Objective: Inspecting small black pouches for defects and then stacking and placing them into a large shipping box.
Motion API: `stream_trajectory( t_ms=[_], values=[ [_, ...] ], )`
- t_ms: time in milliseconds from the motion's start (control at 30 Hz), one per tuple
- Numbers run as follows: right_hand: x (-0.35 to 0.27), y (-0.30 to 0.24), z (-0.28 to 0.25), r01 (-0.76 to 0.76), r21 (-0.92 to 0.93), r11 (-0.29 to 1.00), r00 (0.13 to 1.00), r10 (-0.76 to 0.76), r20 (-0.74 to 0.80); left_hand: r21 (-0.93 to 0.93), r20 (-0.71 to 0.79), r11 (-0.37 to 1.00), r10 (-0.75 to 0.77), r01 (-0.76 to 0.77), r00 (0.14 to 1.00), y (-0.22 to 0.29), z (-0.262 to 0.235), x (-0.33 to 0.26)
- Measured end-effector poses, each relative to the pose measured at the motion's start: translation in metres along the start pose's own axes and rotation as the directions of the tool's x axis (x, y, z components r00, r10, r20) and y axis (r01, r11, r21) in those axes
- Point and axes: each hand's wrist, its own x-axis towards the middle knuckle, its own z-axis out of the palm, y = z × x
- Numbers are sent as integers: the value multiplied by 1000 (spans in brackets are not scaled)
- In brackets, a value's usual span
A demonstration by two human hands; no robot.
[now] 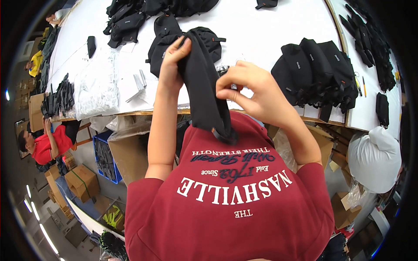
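A soft black fabric bag [201, 93] hangs lengthwise in front of my chest, over the table's near edge. My left hand [174, 63] is closed round its upper end, thumb on top. At its right edge, my right hand [252, 89] pinches with thumb and forefinger, the other fingers curled; the exact bit of cloth between the fingertips is hidden. A small orange tab shows near the bag's lower end. Right behind it on the table lies another black bag [213, 45], partly covered by my left hand and the held bag.
Several black bags [311, 69] are stacked to the right on the white table [257, 26]. More black bags [126, 28] lie far left, near clear plastic bags [98, 85]. A stuffed white sack [374, 158] stands right of me. A person in red [48, 145] is at the left.
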Motion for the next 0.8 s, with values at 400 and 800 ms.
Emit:
stream_trajectory(
  t_ms=[400, 800],
  values=[
    [-20, -1, 9, 45, 149, 988, 978, -74, 195, 1, -135, 997, 82, -83, 987, 7, -21, -4],
    [-21, -1, 9, -54, 124, 991, 978, 28, 206, 18, -124, 996, 92, -91, 988, 6, -20, -4]
  ],
)
